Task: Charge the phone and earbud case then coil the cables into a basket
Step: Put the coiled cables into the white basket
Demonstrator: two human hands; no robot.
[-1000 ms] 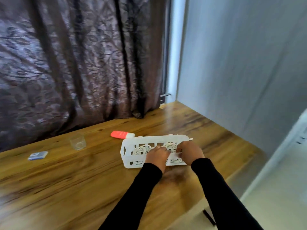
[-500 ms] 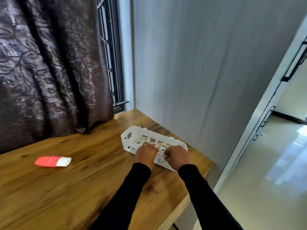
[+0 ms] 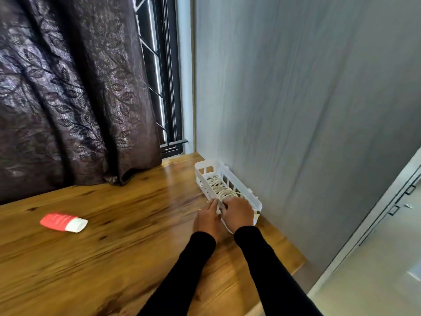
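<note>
Wooden table (image 3: 102, 247) beneath a dark curtain (image 3: 68, 87) at 10 o'clock. White basket (image 3: 201, 179) at 1 o'clock, against the grey wall (image 3: 296, 110), containing coiled white cables (image 3: 219, 187). Left hand (image 3: 206, 218) lies flat, fingers extended, at the basket's near end; right hand (image 3: 239, 213) curls over its rim. Red tube (image 3: 62, 222) at 9 o'clock.

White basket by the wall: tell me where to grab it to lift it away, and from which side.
Grip the white basket by its long slotted wall facing the table's open side, or the near short end where the left hand and right hand are. Its far long wall lies close against the grey wall, so come from the left or front. The coiled cables leave the rim free.
</note>
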